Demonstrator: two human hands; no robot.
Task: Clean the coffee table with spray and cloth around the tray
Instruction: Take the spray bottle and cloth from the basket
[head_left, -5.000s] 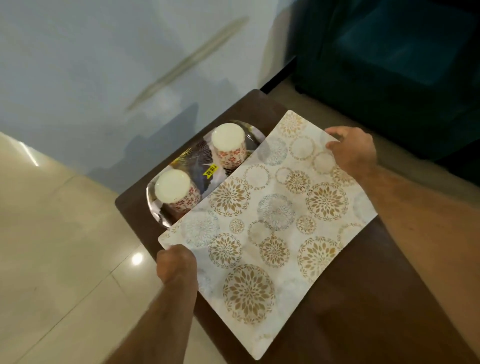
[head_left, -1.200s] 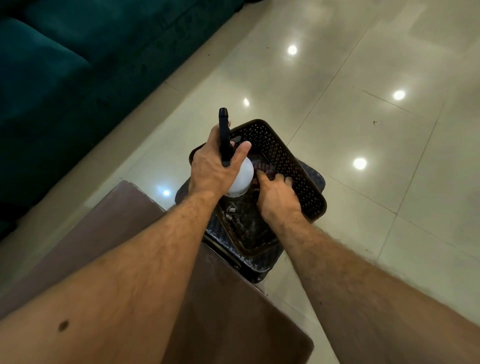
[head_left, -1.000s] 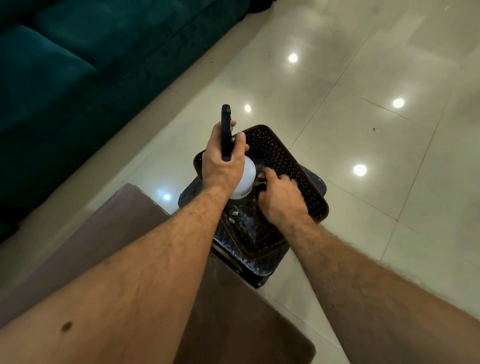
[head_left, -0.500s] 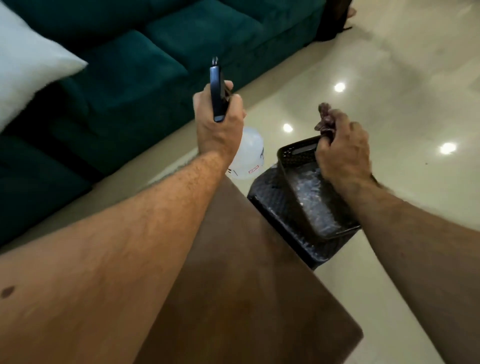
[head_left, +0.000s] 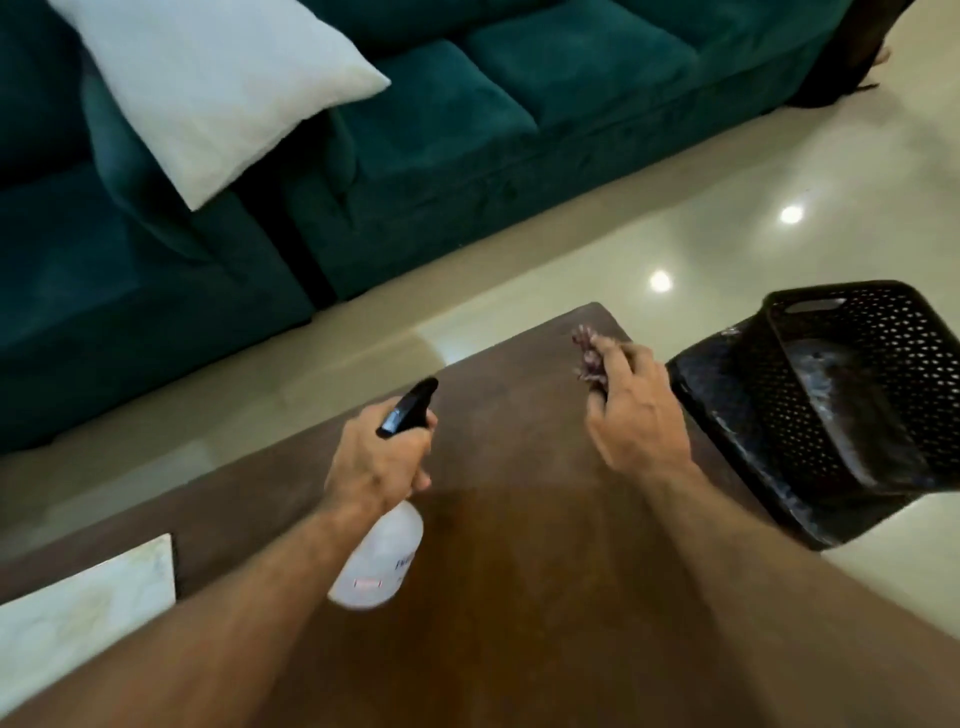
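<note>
My left hand (head_left: 376, 465) grips a spray bottle (head_left: 379, 561) by its neck; the bottle has a white translucent body and a black trigger head, and it hangs over the dark brown coffee table (head_left: 519, 597). My right hand (head_left: 634, 415) is closed around a bunched dark reddish cloth (head_left: 587, 348), held above the table near its far corner. The tray is out of sight. A pale patterned mat (head_left: 88, 618) lies on the table at the left edge of the picture.
A black perforated plastic basket (head_left: 857, 384) sits on a dark stand just off the table's right side. A teal sofa (head_left: 415, 145) with a white cushion (head_left: 218, 83) runs along the far side. Glossy beige floor tiles (head_left: 727, 208) surround the table.
Both hands lifted out of the basket, the left with the spray bottle and the right with the cloth, and came back over the table. The view swung left, bringing the mat's corner into sight.
</note>
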